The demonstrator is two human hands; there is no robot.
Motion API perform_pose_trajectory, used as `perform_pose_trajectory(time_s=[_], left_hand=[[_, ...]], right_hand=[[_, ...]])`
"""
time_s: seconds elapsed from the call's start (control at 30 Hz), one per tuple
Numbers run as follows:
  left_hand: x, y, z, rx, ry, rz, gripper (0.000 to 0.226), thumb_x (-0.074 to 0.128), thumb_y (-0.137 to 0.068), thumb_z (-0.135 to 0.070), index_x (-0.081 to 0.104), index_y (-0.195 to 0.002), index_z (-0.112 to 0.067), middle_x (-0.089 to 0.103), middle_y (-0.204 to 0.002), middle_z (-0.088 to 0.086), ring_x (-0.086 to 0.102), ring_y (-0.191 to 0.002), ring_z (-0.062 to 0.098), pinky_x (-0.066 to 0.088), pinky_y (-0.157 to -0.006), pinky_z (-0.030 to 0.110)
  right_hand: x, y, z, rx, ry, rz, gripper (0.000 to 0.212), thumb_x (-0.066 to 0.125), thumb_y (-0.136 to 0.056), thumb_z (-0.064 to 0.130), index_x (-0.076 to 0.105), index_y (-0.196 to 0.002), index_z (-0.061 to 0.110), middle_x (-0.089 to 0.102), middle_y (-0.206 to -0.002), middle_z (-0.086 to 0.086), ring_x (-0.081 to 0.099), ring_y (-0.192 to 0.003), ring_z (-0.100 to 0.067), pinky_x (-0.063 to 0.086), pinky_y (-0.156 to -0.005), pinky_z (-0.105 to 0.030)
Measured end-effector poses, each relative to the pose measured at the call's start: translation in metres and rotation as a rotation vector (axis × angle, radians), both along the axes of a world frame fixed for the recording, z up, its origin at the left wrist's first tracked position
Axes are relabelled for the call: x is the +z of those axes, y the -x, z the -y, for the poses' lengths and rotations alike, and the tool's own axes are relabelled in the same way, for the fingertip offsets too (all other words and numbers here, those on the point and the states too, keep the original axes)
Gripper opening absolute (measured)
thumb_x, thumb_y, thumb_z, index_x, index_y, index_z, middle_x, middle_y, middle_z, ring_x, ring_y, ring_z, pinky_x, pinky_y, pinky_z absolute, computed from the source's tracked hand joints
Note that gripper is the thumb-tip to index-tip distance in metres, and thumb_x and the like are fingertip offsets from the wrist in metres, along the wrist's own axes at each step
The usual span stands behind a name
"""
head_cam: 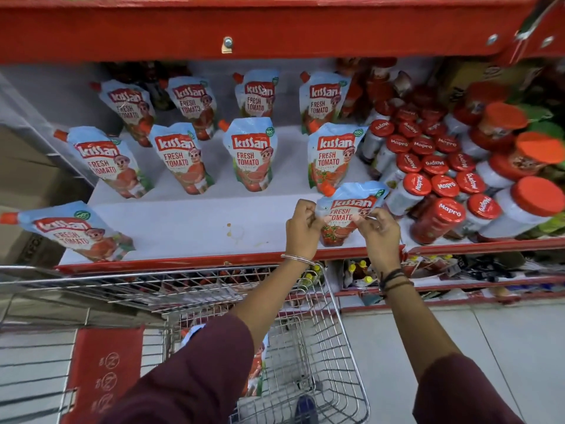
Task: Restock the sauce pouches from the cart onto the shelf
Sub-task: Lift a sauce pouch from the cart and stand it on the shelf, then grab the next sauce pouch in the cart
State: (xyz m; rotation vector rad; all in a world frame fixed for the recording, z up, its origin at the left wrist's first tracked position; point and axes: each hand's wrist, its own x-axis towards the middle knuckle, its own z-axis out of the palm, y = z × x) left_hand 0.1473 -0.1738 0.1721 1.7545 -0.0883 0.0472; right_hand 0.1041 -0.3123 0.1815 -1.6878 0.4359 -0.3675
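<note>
A blue-and-red tomato sauce pouch [347,211] stands at the front right of the white shelf [189,228]. My left hand [301,229] pinches its left side and my right hand [380,232] grips its right side. Several matching pouches [250,153] stand in two rows behind it, and one more [73,231] leans at the front left. Below, the wire cart [308,341] holds another pouch [256,367], mostly hidden by my left sleeve.
Red-lidded jars [440,185] crowd the shelf right of the pouches, touching distance from my right hand. A red shelf beam [244,29] runs overhead. A red shelf lip [183,261] edges the front. Lower shelves [458,270] hold mixed packets. A brown stain [228,229] marks the shelf.
</note>
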Motion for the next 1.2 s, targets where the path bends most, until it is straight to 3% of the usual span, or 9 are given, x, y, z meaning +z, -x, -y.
perform_pose_trajectory(time_s=[0.13, 0.37, 0.47, 0.67, 0.87, 0.97, 1.03, 1.13, 1.2], left_hand=[[-0.002, 0.002, -0.003, -0.016, 0.022, -0.003, 0.023, 0.063, -0.079, -0.004, 0.043, -0.085, -0.012, 0.070, -0.094, 0.018, 0.063, -0.079, 0.013, 0.049, -0.058, 0.008], [0.001, 0.008, -0.007, -0.106, 0.022, -0.040, 0.025, 0.061, -0.079, 0.000, 0.041, -0.089, -0.011, 0.067, -0.105, 0.020, 0.064, -0.093, 0.019, 0.053, -0.062, 0.009], [0.004, 0.012, -0.010, -0.187, 0.045, -0.072, 0.030, 0.063, -0.079, -0.001, 0.040, -0.097, -0.008, 0.062, -0.114, 0.021, 0.062, -0.105, 0.023, 0.054, -0.074, 0.016], [0.014, 0.034, -0.038, -0.185, 0.064, -0.083, 0.042, 0.064, -0.081, -0.011, 0.042, -0.117, -0.010, 0.052, -0.133, 0.009, 0.047, -0.123, 0.015, 0.038, -0.105, 0.033], [-0.025, 0.089, -0.110, -0.041, -0.027, 0.001, 0.027, 0.053, -0.089, -0.019, 0.048, -0.116, -0.021, 0.058, -0.125, 0.001, 0.052, -0.116, 0.000, 0.045, -0.097, 0.016], [-0.079, 0.116, -0.151, 0.029, -0.115, -0.132, 0.025, 0.051, -0.090, -0.018, 0.050, -0.114, -0.019, 0.059, -0.116, 0.003, 0.054, -0.102, -0.008, 0.046, -0.084, 0.008], [-0.118, 0.128, -0.175, 0.040, -0.189, -0.245, 0.024, 0.052, -0.089, -0.015, 0.050, -0.113, -0.013, 0.060, -0.114, 0.007, 0.057, -0.102, 0.005, 0.049, -0.090, 0.026], [-0.172, 0.138, -0.200, 0.062, -0.273, -0.435, 0.024, 0.055, -0.087, -0.006, 0.052, -0.110, -0.001, 0.059, -0.112, 0.021, 0.056, -0.105, 0.031, 0.047, -0.094, 0.049], [-0.201, 0.143, -0.211, 0.086, -0.281, -0.581, 0.027, 0.055, -0.085, -0.001, 0.052, -0.111, 0.006, 0.056, -0.117, 0.028, 0.053, -0.111, 0.038, 0.044, -0.098, 0.049]], right_hand=[[0.003, 0.004, 0.000, 0.001, 0.060, -0.005, 0.026, 0.067, -0.083, 0.013, 0.054, -0.067, 0.029, 0.064, -0.071, 0.002, 0.063, -0.065, 0.001, 0.051, -0.064, -0.019], [-0.004, 0.012, -0.004, -0.022, 0.073, -0.013, 0.020, 0.065, -0.084, 0.013, 0.054, -0.074, 0.026, 0.065, -0.083, -0.001, 0.065, -0.089, -0.025, 0.054, -0.079, -0.039], [-0.006, 0.016, -0.009, -0.013, 0.044, -0.029, 0.011, 0.063, -0.085, 0.012, 0.058, -0.094, 0.014, 0.067, -0.102, -0.013, 0.063, -0.102, -0.029, 0.053, -0.092, -0.047], [-0.001, 0.043, -0.034, -0.109, 0.016, -0.053, 0.051, 0.066, -0.083, 0.012, 0.043, -0.128, 0.008, 0.049, -0.132, -0.010, 0.046, -0.120, -0.016, 0.036, -0.107, -0.036], [-0.041, 0.094, -0.096, -0.097, 0.030, -0.033, 0.038, 0.062, -0.086, 0.006, 0.047, -0.121, 0.008, 0.048, -0.119, -0.001, 0.050, -0.106, 0.000, 0.039, -0.091, -0.003], [-0.087, 0.111, -0.131, 0.026, -0.003, -0.192, 0.030, 0.061, -0.086, 0.003, 0.051, -0.112, 0.013, 0.055, -0.116, -0.007, 0.054, -0.107, -0.017, 0.045, -0.093, -0.017], [-0.120, 0.115, -0.153, 0.096, -0.044, -0.322, 0.029, 0.060, -0.085, 0.001, 0.052, -0.113, 0.006, 0.055, -0.120, -0.015, 0.055, -0.109, -0.026, 0.049, -0.095, -0.033], [-0.169, 0.117, -0.180, 0.186, -0.018, -0.544, 0.027, 0.059, -0.085, -0.002, 0.053, -0.111, -0.010, 0.053, -0.116, -0.026, 0.054, -0.101, -0.034, 0.048, -0.082, -0.010], [-0.205, 0.118, -0.193, 0.220, -0.032, -0.652, 0.025, 0.059, -0.085, -0.003, 0.053, -0.105, -0.016, 0.054, -0.114, -0.034, 0.054, -0.105, -0.042, 0.048, -0.075, -0.014]])
